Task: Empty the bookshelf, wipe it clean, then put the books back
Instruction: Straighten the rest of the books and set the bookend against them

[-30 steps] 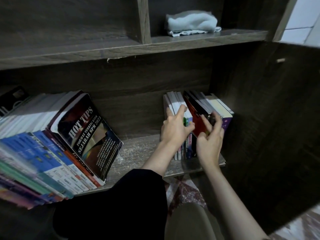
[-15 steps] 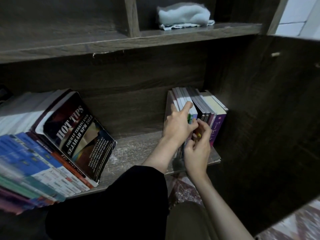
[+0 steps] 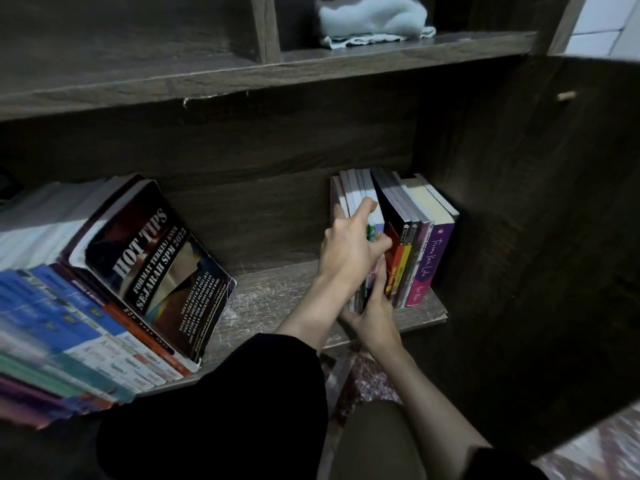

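Nearest, the right hand lies low, its fingers straight and pressed together against the bottom of the spines. Above it the left hand grips a thin bunch of about five from the upright books at the right end of the shelf, thumb on one side and fingers curled over the other. The board looks dusty, so I judge this is the emptying step. The next move needs both hands to draw the bunch out together. Two groups of books are here – about twelve upright, and a leaning pile too blurred to count. One cloth waits on the board above.
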Action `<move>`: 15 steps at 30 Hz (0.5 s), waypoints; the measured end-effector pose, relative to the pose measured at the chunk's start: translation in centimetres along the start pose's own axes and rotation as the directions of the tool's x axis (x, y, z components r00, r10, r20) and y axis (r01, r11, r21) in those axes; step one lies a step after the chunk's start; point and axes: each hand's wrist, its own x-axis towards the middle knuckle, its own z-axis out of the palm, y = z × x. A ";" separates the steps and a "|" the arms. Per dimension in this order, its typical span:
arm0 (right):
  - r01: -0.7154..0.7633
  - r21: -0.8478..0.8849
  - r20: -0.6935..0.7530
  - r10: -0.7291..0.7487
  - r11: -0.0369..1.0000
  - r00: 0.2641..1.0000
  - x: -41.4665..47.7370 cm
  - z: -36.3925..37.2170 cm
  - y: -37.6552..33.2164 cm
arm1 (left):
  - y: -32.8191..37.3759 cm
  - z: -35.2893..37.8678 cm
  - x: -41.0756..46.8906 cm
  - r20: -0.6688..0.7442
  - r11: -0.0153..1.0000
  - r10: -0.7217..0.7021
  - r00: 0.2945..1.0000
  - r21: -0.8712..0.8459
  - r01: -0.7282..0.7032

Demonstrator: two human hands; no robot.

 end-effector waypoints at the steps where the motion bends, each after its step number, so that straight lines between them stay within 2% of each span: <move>1: -0.011 -0.045 -0.017 0.010 0.999 1.000 0.2 0.1 -0.1 | -0.1 -0.1 0.0 -0.011 1.000 -0.005 1.000 0.001 0.005; 3: -0.017 -0.122 -0.056 0.011 0.992 0.998 0.6 0.1 -0.3 | -0.3 -0.2 -0.1 -0.028 1.000 -0.010 1.000 -0.001 0.010; 6: -0.028 -0.165 -0.008 0.027 0.986 1.000 1.2 -0.2 -0.8 | -0.5 -0.4 -0.2 -0.034 1.000 -0.024 0.999 0.007 0.024; 10: -0.016 -0.112 0.023 0.018 0.994 1.000 1.6 -0.8 -1.0 | -0.6 -0.6 -0.1 -0.048 0.999 -0.044 0.998 0.015 0.045; 15: -0.039 -0.001 0.180 0.039 0.999 0.983 2.6 -1.4 -0.8 | -0.6 -0.8 -0.2 -0.045 0.998 -0.046 0.998 0.033 0.047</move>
